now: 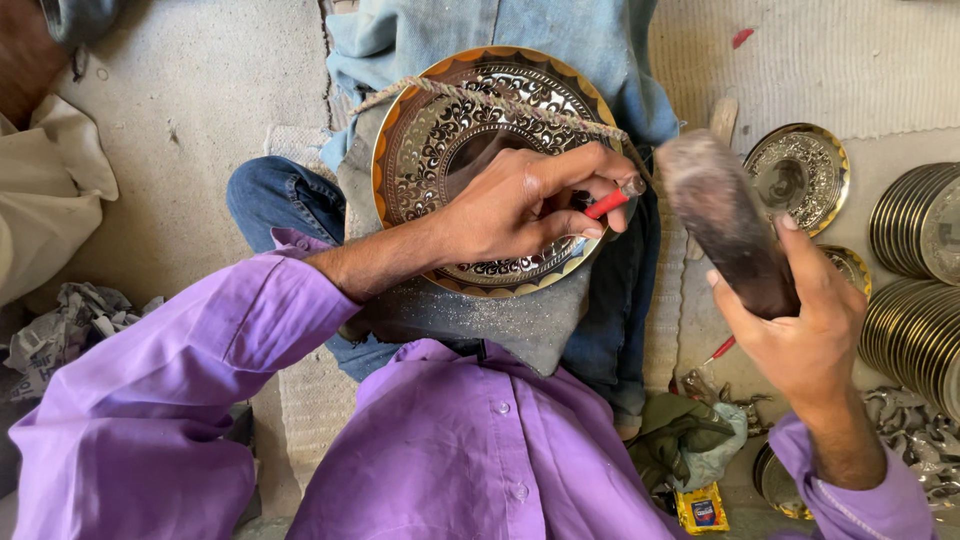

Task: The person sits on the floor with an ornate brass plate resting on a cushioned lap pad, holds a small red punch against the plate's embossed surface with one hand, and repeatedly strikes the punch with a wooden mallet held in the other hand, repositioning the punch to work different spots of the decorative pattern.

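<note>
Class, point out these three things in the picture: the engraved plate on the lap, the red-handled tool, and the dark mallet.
plate [455, 130], head view, on its engraved centre.
red-handled tool [607, 204], head view, on the red grip below the left hand's fingers.
mallet [725, 220], head view, on the dark head's middle.

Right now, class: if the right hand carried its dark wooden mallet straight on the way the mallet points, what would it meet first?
Probably the red-handled chisel in the left hand, over the engraved round brass plate; the right hand aims the mallet there, though depth is unclear.

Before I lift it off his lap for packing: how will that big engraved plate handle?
The engraved plate looks like stiff metal, probably hefty. Its polished rim seems slippery. A twisted cord crosses it, so it may catch.
</note>
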